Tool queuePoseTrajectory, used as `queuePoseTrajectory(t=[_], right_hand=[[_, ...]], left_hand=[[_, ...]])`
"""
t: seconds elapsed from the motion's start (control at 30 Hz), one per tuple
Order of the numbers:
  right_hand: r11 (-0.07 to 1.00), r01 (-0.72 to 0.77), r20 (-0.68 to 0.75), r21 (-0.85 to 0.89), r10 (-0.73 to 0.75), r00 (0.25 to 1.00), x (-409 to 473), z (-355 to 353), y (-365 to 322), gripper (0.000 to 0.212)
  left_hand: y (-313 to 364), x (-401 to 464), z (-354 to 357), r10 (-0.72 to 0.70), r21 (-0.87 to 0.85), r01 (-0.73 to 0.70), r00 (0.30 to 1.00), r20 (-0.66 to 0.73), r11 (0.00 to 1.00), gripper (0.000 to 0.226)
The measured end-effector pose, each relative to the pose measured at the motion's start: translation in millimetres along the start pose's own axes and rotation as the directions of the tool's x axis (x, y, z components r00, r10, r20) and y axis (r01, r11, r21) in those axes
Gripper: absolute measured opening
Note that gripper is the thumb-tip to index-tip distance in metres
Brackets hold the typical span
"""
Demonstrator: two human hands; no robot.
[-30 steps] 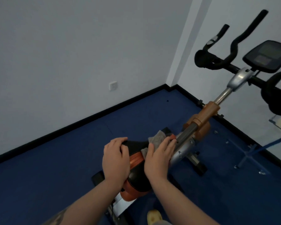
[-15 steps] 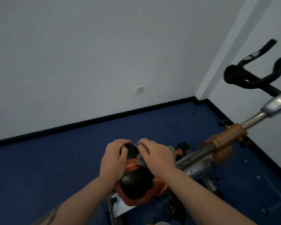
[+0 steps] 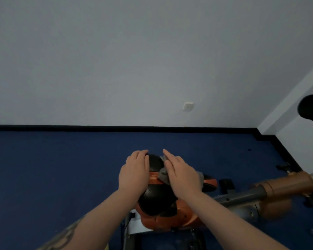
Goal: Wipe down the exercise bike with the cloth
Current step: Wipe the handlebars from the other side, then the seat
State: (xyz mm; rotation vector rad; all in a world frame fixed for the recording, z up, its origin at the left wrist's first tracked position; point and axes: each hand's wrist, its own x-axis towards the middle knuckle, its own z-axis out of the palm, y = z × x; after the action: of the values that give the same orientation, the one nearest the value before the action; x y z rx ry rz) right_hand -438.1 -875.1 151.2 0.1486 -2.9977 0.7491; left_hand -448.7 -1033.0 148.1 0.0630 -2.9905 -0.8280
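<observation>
We see the right hand [image 3: 182, 175] pressed flat on a crumpled grey cloth [image 3: 163, 175] atop the black-and-orange padded bike saddle [image 3: 156, 197]; the left hand [image 3: 135, 173] cups the saddle's far-left edge, fingers curled.

A grey cloth [image 3: 163, 175] lies crumpled on the black-and-orange saddle [image 3: 154, 201] of the exercise bike [image 3: 242, 199], partly hidden.

No readable text, label, brand or number that I can make out anywhere in frame, small white square wall socket plate [image 3: 188, 106] right of centre blank, black and orange perforated bike saddle [image 3: 155, 199] at lower centre unmarked
</observation>
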Motion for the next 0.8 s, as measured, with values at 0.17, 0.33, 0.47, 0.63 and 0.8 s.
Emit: queuePoseTrajectory(t=[0.17,0.33,0.47,0.63,0.8], right_hand=[[0.973,-0.167,0.162,-0.158,0.192,0.968,17.3,-16.1,34.6,0.033],[0.98,-0.195,0.016,-0.032,0.196,0.98,31.3,15.7,-30.5,0.042],[0.946,0.322,0.06,0.043,-0.325,0.944,17.4,16.3,-37.7,0.04],[0.939,0.326,0.219,0.111,-0.343,0.913,28.5,-0.7,-0.2,0.04],[0.991,0.119,-0.015,-0.055,-0.12,0.993,15.4,23.3,-39.4,0.043]], left_hand=[[7.2,-39.3,9.9,-0.101,-0.275,0.086,0.994,-0.042,0.957,0.05],[7.0,-58.0,17.0,-0.333,-0.601,0.209,0.938,-0.1,0.772,0.041],[6.3,-65.0,19.1,-0.396,-0.688,0.265,0.918,-0.035,0.675,0.041],[7.6,-61.9,17.0,-0.4,-0.601,0.266,0.911,-0.098,0.754,0.042],[6.1,-65.2,16.2,-0.381,-0.611,0.244,0.919,-0.103,0.753,0.04]])
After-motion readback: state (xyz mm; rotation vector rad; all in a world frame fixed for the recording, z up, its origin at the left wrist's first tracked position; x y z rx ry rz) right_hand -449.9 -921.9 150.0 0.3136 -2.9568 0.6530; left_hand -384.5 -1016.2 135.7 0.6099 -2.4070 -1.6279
